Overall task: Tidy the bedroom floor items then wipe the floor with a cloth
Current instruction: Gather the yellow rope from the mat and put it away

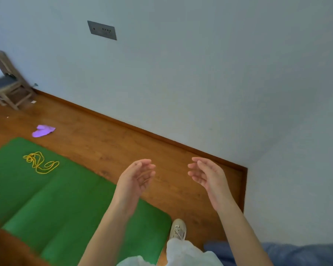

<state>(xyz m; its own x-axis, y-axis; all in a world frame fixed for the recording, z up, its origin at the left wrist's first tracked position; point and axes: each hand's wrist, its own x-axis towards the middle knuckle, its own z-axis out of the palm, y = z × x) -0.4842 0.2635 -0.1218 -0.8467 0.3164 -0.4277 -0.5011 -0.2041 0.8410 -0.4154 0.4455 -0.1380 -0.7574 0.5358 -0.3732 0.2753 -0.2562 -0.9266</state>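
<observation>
A green mat (65, 204) lies flat on the wooden floor (108, 139). On its far left part rests a tangled yellow cord (40, 162). A crumpled purple cloth (43, 130) lies on the bare floor beyond the mat. My left hand (136, 176) and my right hand (206, 174) are both raised in front of me, palms facing each other, fingers apart and holding nothing. They hover above the floor near the mat's near right corner, well away from the cord and the cloth.
A wooden chair (7, 84) with a grey seat stands at the far left by the wall. A grey socket plate (102, 30) sits on the pale wall. My shoe (178, 229) rests beside the mat. Blue bedding (304, 254) fills the lower right corner.
</observation>
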